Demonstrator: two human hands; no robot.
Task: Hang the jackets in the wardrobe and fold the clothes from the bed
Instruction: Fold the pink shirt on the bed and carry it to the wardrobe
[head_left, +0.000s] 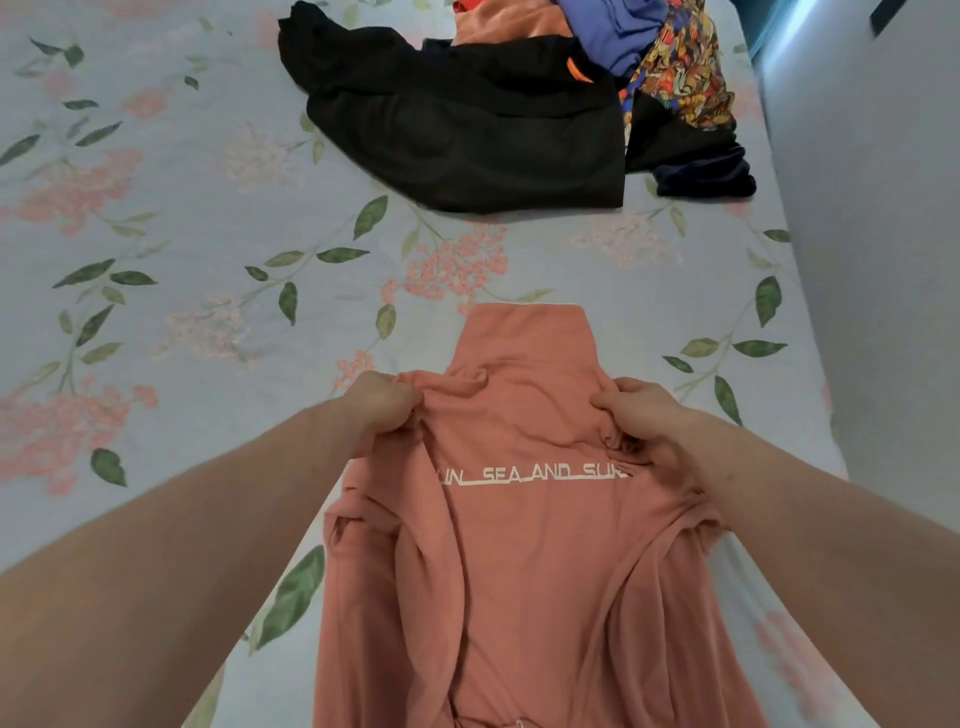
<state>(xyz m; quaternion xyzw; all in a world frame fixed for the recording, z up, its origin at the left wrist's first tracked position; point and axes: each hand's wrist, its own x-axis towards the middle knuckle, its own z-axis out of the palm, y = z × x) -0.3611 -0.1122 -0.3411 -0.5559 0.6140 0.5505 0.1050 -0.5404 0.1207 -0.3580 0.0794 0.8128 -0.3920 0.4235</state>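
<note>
A salmon-pink shirt (524, 545) with white lettering across it lies lengthwise on the bed (208, 208), its far end folded flat, its near end running out of view at the bottom. My left hand (382, 408) grips a bunch of the fabric at the shirt's left edge. Opposite it, my right hand (641, 421) grips the right edge at the same height. The cloth between the two hands is lifted and creased.
A heap of clothes lies at the far end of the bed: a black garment (462, 135), an orange piece (509, 21), a blue piece (608, 26), a multicoloured patterned piece (685, 73) and a dark navy piece (701, 176). A grey wall (872, 260) runs along the bed's right side.
</note>
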